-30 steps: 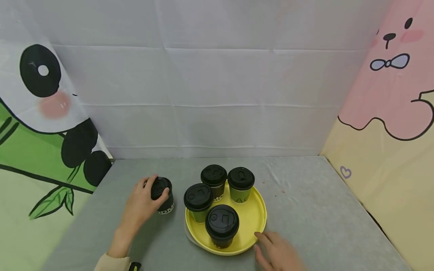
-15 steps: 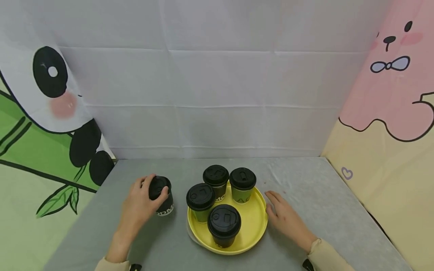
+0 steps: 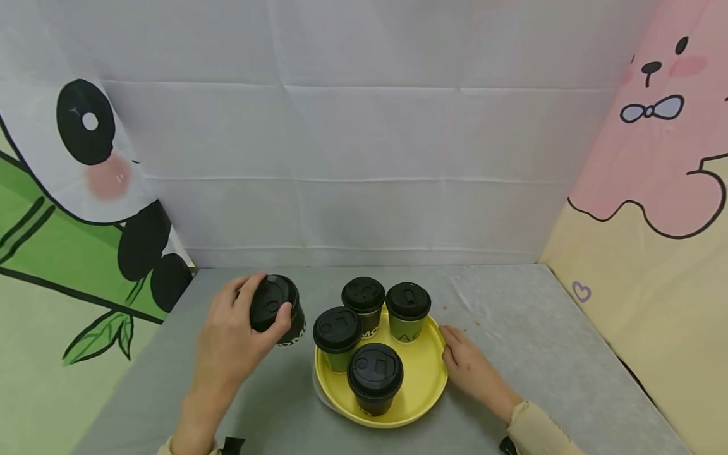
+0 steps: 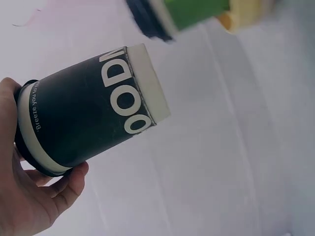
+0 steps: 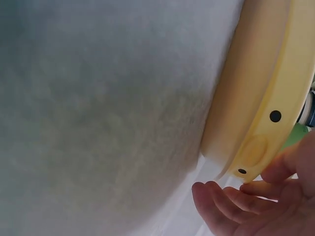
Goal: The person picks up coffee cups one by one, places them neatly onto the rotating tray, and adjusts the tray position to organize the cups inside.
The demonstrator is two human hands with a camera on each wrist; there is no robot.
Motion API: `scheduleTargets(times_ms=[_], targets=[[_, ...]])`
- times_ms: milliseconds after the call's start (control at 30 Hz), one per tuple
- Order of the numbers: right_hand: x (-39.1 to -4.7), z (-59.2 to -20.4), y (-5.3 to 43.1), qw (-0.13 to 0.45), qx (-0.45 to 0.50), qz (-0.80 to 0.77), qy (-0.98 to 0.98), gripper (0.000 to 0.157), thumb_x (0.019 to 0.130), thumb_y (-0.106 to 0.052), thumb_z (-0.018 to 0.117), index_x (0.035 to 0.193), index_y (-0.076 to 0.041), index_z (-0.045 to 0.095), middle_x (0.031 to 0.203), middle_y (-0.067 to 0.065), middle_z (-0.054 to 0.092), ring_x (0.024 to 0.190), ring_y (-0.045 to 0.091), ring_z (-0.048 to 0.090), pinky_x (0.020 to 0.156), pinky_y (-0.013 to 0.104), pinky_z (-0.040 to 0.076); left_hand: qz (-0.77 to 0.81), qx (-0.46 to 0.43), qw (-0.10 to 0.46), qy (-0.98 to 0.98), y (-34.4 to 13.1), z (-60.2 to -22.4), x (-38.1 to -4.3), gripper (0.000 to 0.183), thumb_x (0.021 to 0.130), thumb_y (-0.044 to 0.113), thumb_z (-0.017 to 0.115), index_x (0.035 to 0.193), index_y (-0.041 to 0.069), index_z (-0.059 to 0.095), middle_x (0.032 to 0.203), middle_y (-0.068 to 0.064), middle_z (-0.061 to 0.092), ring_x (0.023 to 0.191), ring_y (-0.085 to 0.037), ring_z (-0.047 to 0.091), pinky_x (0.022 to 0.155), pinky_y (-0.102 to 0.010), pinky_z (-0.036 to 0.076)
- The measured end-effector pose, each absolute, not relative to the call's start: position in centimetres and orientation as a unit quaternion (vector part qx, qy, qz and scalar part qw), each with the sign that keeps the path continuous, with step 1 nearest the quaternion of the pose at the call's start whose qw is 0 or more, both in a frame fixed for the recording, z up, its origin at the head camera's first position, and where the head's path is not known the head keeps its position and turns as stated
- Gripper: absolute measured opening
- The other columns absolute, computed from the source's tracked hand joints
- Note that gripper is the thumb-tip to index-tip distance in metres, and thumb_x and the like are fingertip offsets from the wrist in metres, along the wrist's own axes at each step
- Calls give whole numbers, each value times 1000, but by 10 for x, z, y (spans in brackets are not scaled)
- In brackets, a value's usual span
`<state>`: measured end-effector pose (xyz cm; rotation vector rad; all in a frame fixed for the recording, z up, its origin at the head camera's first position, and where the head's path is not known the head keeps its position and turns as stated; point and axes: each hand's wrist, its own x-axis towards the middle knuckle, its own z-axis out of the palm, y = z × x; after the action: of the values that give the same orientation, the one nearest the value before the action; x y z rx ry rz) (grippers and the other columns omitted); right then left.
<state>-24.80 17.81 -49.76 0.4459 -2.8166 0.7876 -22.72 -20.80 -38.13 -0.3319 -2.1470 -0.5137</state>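
My left hand [image 3: 236,338] grips a dark paper coffee cup [image 3: 294,325] around its black lid, fingers on the far side and thumb on the near side. The cup is raised off the table, left of the yellow tray [image 3: 421,385]. White letters on its side show in the left wrist view, where the hand [image 4: 34,196] holds the lid end. My right hand [image 3: 474,373] touches the tray's right rim. In the right wrist view its thumb and forefinger [image 5: 258,189] meet the rim, with the other fingers fairly straight outside it.
Several black-lidded cups stand on the tray: a dark one [image 3: 375,379] in front, a green one [image 3: 338,335] at left, a dark one [image 3: 364,303] behind, a green one [image 3: 406,316] at back right. Grey cloth [image 3: 546,354] covers the table; a white curtain [image 3: 364,158] hangs behind.
My left hand has lifted its cup off the table and slightly rightward. My right hand has moved from the tray's front right up along to its right rim and now touches it.
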Motion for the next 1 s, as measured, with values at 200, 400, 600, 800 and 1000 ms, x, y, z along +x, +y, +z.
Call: scheduleTargets(times_ms=[200, 400, 600, 800, 1000], targets=[[-238, -498, 176, 88, 136, 254, -954, 45, 97, -15, 44, 138, 4, 40, 137, 19, 44, 126, 31, 43, 101, 46, 38, -226, -189, 474, -830, -178, -354, -211, 61, 78, 46, 60, 128, 11, 57, 116, -16, 56, 103, -33, 55, 76, -50, 51], [-225, -500, 174, 102, 118, 219, -963, 46, 97, -21, 45, 138, 1, 43, 133, 16, 49, 122, 29, 47, 98, 45, 41, -250, -242, 477, -807, -146, -340, -200, 59, 82, 49, 55, 127, 11, 57, 119, -14, 56, 102, -30, 56, 69, -47, 54], [-217, -504, 172, 134, 117, 203, -963, 45, 96, -21, 48, 135, 2, 46, 129, 15, 52, 117, 30, 51, 93, 45, 45, -253, -297, 460, -798, -113, -339, -196, 58, 82, 48, 55, 127, 12, 57, 120, -7, 56, 103, -25, 56, 74, -43, 53], [-214, -507, 170, 164, 124, 193, -960, 44, 94, -18, 52, 131, 6, 49, 126, 18, 54, 114, 32, 53, 92, 46, 45, -240, -344, 429, -800, -84, -351, -197, 59, 84, 49, 55, 132, 15, 53, 122, -9, 54, 99, -26, 58, 78, -43, 52], [-210, -508, 168, 173, 115, 182, -961, 43, 93, -17, 54, 129, 6, 51, 122, 17, 56, 111, 31, 55, 89, 46, 47, -189, -371, 379, -827, -63, -367, -200, 60, 85, 51, 52, 136, 20, 49, 120, -9, 52, 97, -23, 57, 78, -41, 49]])
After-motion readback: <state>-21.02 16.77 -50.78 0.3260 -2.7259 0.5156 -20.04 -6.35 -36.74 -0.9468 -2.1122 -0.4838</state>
